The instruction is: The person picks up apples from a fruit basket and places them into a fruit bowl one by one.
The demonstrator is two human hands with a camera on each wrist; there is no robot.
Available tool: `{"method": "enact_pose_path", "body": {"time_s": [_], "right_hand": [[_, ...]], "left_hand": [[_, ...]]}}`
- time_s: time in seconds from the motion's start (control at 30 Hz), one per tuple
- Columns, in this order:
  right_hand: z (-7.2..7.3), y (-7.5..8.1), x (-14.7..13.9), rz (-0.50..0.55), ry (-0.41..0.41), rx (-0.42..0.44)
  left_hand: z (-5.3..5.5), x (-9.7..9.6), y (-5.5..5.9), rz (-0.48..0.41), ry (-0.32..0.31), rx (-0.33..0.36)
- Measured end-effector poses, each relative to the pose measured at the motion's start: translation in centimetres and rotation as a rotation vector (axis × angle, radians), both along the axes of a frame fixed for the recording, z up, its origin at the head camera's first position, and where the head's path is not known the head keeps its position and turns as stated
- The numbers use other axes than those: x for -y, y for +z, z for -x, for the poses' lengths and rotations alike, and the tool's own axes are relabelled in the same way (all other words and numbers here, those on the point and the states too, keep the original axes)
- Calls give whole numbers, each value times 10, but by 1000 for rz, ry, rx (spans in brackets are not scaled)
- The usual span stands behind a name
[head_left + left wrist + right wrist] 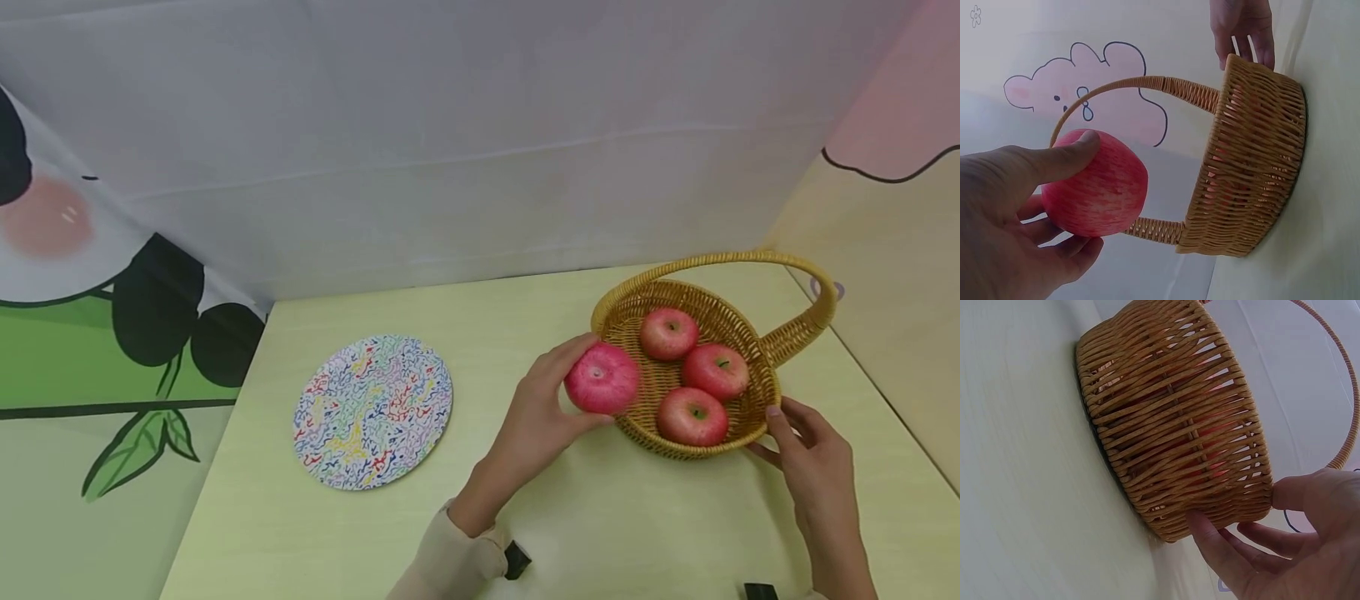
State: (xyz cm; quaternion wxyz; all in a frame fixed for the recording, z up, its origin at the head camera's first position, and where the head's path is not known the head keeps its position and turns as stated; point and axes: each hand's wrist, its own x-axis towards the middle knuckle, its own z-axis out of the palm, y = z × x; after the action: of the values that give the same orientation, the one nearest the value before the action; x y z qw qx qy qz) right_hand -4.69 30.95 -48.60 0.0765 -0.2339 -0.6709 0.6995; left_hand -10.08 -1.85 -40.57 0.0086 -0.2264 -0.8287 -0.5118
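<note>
Left hand grips apple, right hand basket, at table beside seemingly cloth wall.

Bskt lks rough woven wicker & held apple smooth

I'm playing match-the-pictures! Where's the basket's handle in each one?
Head: the handle is on the right side, arching above the basket.
Left wrist: the handle loops out to the left of the basket, partly hidden behind the held apple.
Right wrist: the handle curves along the upper right, cut off at the top.
Shared landmark: the right hand at the basket's rim shows in all three.
</note>
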Motion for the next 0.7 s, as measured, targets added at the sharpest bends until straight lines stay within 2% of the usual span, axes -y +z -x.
{"method": "enact_pose_path", "body": {"time_s": [0.3, 0.7], "right_hand": [[-2, 0, -2, 53, 23, 7], [-1, 3, -5, 61, 45, 18]], "left_hand": [[9, 16, -10, 0, 74, 34], [17, 37, -11, -20, 178, 59]]}}
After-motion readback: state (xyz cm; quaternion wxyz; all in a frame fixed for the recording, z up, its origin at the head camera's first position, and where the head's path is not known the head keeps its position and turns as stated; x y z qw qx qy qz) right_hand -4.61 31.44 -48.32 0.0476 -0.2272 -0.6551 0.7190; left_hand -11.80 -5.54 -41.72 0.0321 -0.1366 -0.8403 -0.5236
